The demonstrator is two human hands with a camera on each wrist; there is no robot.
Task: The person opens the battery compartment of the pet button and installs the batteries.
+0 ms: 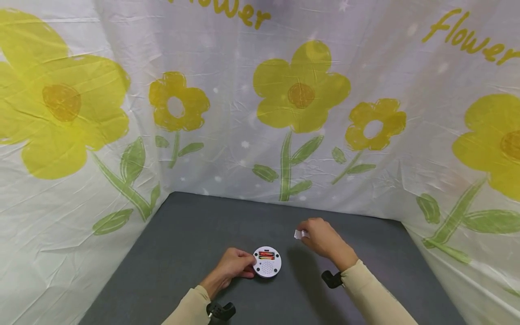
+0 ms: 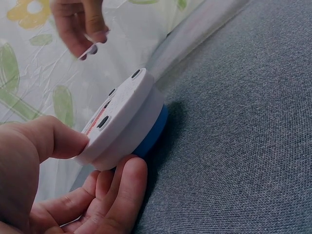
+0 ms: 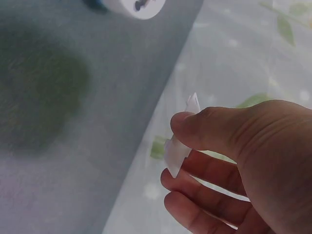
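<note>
A round white battery-powered device (image 1: 266, 268) lies on the dark table, its underside facing up. That face shows black feet, a patch of small holes and an uncovered battery compartment with red and yellow batteries (image 1: 266, 255). From the side, in the left wrist view, the device has a blue lower part (image 2: 152, 130). My left hand (image 1: 233, 265) pinches its left edge, thumb on the upper face and fingers at the side below. Raised above the table to the right, my right hand (image 1: 321, 237) holds a small white plastic battery cover (image 3: 177, 155) between thumb and fingers.
Dark grey fabric covers the table (image 1: 195, 225). A white curtain (image 1: 231, 158) printed with yellow flowers stands along the back and both sides. Each wrist wears a black camera band, and the right arm casts a shadow (image 1: 314, 280) beside the device.
</note>
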